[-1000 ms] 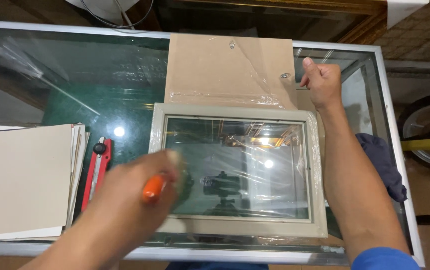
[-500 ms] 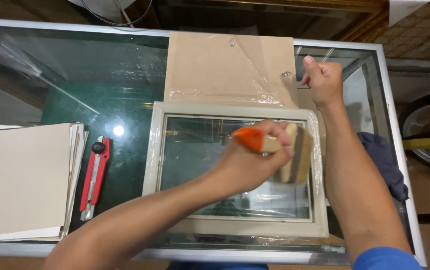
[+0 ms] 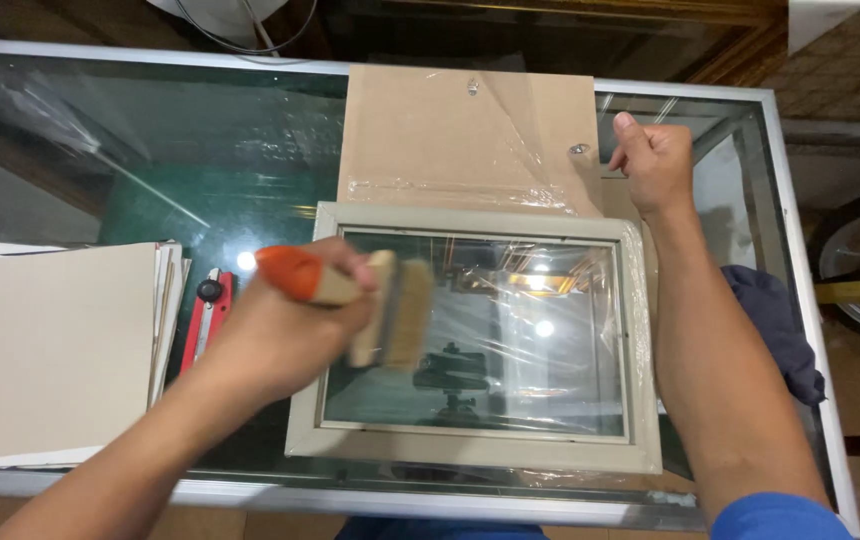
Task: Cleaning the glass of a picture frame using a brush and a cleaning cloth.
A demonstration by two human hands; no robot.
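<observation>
The left hand [image 3: 290,315] was closed around the orange handle of a wide paintbrush [image 3: 370,305], its pale bristles lying on the glass of a picture frame [image 3: 470,450] at the pane's near-left part, directly under that hand. The frame lay flat on the glass-topped desk [image 3: 150,150], between the two forearms, with loose clear plastic film [image 3: 550,300] still draped over its right half. The right hand [image 3: 655,160] was curled into a loose fist at the far-right corner beyond the frame, seemingly pinching the film's edge, though what sat between the fingers could not be made out. Just beyond the frame, level with the right hand, lay a brown backing board [image 3: 430,120], also under film. To the outside of the left hand sat a stack of pale boards [image 3: 50,350] and, between stack and frame, a red utility knife [image 3: 205,315]. By the look of it, the step in hand was dusting the pane; the next stroke would call for light, even pressure across the glass while the right hand kept the film lifted clear of the bristles.
</observation>
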